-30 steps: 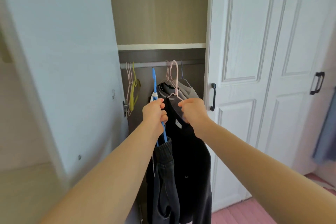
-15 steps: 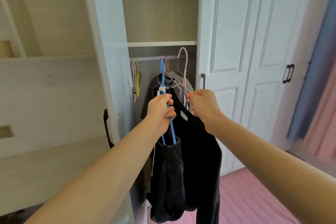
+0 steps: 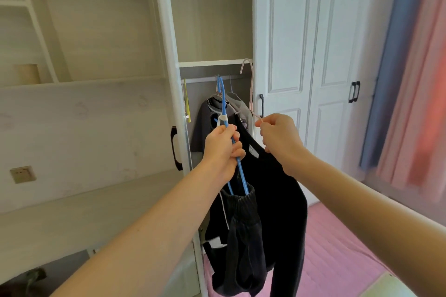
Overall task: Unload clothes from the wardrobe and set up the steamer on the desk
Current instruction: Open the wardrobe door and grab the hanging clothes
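Observation:
My left hand [image 3: 223, 149] grips a blue hanger [image 3: 224, 108] that carries dark grey trousers [image 3: 243, 236]. My right hand [image 3: 277, 135] pinches a pink hanger [image 3: 251, 87] bearing a black sweater [image 3: 277, 200]. Both hangers are off the wardrobe rail [image 3: 205, 79] and held in front of the open wardrobe [image 3: 212, 31]. A grey garment [image 3: 205, 116] still hangs inside on the rail. The pale desk [image 3: 72, 212] runs along the left. No steamer is in view.
The open wardrobe door [image 3: 169, 79] stands edge-on between desk and wardrobe. Shut white doors [image 3: 301, 55] are to the right, then blue and pink curtains [image 3: 410, 79]. A pink mat [image 3: 337, 248] covers the floor. A wall socket [image 3: 23, 174] sits above the desk.
Both hands have drawn the two hangers with their clothes out and away from the rail. The view has pulled back and swung left, showing more desk and curtains.

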